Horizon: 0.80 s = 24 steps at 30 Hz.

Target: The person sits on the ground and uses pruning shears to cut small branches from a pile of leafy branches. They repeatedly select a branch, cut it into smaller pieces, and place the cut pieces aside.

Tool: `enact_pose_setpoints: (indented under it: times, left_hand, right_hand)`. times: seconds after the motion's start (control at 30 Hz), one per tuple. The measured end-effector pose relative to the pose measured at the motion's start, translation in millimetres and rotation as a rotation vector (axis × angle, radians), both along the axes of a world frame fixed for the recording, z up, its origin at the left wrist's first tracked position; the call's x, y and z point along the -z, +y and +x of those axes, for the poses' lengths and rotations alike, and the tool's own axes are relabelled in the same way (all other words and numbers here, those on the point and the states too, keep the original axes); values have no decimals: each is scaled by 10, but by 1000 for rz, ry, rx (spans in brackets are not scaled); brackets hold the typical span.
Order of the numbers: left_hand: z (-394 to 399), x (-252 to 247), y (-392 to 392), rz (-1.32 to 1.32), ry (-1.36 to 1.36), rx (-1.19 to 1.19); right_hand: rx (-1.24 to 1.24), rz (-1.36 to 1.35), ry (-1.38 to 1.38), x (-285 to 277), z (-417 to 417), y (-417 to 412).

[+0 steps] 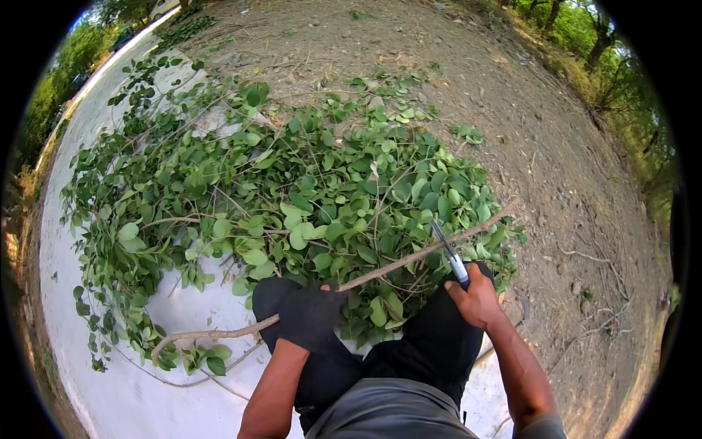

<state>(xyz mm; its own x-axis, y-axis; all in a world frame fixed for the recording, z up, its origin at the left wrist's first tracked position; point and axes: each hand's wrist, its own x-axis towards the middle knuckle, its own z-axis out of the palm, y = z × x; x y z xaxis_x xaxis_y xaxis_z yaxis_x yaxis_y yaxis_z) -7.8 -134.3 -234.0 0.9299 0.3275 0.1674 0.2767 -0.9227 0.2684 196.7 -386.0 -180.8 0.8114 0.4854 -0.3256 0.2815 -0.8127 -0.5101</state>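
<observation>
A long woody branch (406, 262) slants across my knees, rising towards the right. My left hand (310, 317), in a black glove, grips it near the middle; its lower part, to the left of the glove, bears a few leaves. My right hand (478, 297) is bare and closed round the handle of pruning shears (455, 262). The dark blades of the shears lie at the branch; whether they touch it I cannot tell. Beyond the branch spreads a large heap of cut green leafy branches (307, 186).
A pale, smooth ground surface (181, 302) lies under the heap at the left. Bare soil (548, 164) with twigs and roots stretches to the right. More cut foliage (186, 30) lies at the far upper left, and trees (598, 49) stand along the edges.
</observation>
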Motion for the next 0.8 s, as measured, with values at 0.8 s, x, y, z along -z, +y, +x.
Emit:
enact_pose_setpoints:
  times: [0.8]
  left_hand:
    - [140, 56, -46, -54, 37, -46]
  right_hand:
    - [94, 73, 26, 51, 192, -132]
